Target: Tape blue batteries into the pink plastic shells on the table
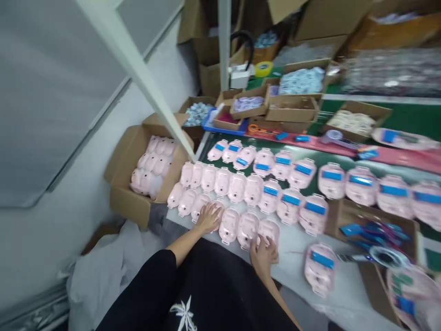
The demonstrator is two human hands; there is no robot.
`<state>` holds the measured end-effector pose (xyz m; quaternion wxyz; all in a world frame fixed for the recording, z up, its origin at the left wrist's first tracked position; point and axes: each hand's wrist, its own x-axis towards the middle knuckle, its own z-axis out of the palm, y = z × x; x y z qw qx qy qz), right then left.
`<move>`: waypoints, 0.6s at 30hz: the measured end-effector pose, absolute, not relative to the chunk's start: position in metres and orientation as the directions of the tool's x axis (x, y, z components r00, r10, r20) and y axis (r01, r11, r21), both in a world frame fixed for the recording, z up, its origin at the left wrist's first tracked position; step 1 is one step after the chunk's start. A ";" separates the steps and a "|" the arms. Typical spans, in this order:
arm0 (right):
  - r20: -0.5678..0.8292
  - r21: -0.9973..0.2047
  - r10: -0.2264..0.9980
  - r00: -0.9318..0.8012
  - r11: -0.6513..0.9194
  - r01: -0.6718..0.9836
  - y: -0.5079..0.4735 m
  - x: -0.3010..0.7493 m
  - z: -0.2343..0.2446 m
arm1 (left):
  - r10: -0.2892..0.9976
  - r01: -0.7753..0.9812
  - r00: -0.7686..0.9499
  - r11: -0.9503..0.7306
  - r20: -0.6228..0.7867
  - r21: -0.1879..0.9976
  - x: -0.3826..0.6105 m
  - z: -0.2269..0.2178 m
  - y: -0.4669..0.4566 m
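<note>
My left hand [209,218] lies over one pink plastic shell in the front row, fingers spread and covering most of it. At the right end of that row, my right hand [263,255] has its fingers curled round the near edge of another pink plastic shell [270,230]. Between my hands sit two similar shells, one a pink shell [228,225] with an open hollow side up. Behind them runs a second row, where some shells such as this pink shell [269,196] carry a blue rectangular piece. A further shell with a blue piece [320,266] lies apart to the right.
An open carton [129,202] of pink shells stands at the left of the table. A cardboard tray [344,211] with blue parts and a roll of tape [389,256] lies right. Small boxes [292,110] line the back, beside a slanted white post [138,78].
</note>
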<state>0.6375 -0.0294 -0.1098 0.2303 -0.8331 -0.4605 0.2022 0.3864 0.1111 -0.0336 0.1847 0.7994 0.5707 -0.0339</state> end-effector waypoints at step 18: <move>-0.130 -0.853 0.798 -0.588 0.212 0.477 0.307 0.173 -0.008 | 0.883 0.957 -0.233 0.283 -0.408 0.065 -0.082 -0.056 0.383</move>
